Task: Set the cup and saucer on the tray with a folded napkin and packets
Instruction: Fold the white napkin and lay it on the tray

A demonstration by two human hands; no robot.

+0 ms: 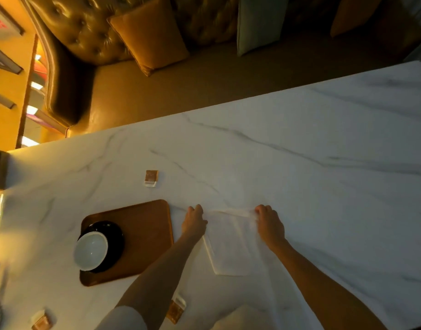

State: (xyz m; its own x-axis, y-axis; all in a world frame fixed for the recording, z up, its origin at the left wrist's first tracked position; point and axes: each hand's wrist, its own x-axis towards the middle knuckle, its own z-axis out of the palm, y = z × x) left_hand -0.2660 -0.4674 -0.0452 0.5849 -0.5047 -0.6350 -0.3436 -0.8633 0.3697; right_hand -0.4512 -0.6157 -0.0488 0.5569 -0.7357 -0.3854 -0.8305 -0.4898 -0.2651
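White napkin (229,244) flat on marble counter (323,163), far corners pinched by left hand (194,221) and right hand (269,222); wooden tray (145,225) just left, bearing white cup (91,250) on dark saucer (115,236); packet (151,178) beyond

No legible text; red marks on wall sign (0,23) top left too blurred, packet (151,177) print on worktop (299,163) too small
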